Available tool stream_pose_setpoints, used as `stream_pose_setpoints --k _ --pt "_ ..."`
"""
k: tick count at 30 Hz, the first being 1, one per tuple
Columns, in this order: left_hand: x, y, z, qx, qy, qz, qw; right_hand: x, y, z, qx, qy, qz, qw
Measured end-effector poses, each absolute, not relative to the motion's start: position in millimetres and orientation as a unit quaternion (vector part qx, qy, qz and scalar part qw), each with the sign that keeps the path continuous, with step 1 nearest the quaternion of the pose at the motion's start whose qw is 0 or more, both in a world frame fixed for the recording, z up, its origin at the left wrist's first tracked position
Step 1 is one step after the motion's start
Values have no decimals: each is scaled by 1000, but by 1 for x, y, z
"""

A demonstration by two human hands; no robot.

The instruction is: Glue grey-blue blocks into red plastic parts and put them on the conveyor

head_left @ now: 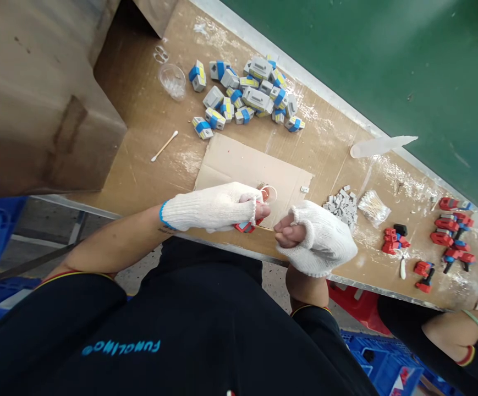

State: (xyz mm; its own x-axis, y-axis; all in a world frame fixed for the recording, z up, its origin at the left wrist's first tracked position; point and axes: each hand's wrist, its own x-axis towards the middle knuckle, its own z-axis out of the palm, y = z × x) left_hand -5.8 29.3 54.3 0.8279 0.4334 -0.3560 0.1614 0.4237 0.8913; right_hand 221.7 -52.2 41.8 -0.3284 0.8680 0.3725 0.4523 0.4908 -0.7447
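Note:
My left hand [230,206], in a white knit glove with bare fingertips, is closed around a red and blue plastic part [245,226]. Most of that part is hidden under the palm. Just beyond the thumb stands a small clear cup [272,192] with something reddish in it, on a flat piece of cardboard [247,159]. To the right, my right hand [317,239] wears the same kind of glove. Its fingertips are pinched together near the table's front edge, apart from the left hand; whatever they hold is too small or hidden to make out.
Grey, blue and yellow blocks [257,99] lie heaped at the back. A cotton swab [164,146] and a round plastic tub [172,81] are left. Rightward lie small grey pieces [341,207], bagged swabs [373,208] and red parts [449,231]. A co-worker's arm [455,330] is lower right.

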Motion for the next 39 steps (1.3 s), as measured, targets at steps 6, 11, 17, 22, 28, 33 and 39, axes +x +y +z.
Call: stream_pose_setpoints --k 6,11,17,22,28,33,39 --pt "-9 36 61 539 258 93 796 237 -36 60 -448 -706 110 537" --pt "-20 43 63 526 307 95 788 240 -20 52 -475 -793 125 362" --pt "-27 46 57 523 341 92 775 238 -12 45 -460 -810 156 330" --pt "-25 46 58 524 344 91 774 239 -13 47 -471 -811 143 318" --pt "-25 45 63 525 342 100 773 240 -15 53 -472 -811 140 316" --pt "-17 43 64 515 326 105 786 236 -29 58 -495 -714 158 470" --pt "-5 37 56 531 285 138 786 218 -40 57 -416 -664 189 592"
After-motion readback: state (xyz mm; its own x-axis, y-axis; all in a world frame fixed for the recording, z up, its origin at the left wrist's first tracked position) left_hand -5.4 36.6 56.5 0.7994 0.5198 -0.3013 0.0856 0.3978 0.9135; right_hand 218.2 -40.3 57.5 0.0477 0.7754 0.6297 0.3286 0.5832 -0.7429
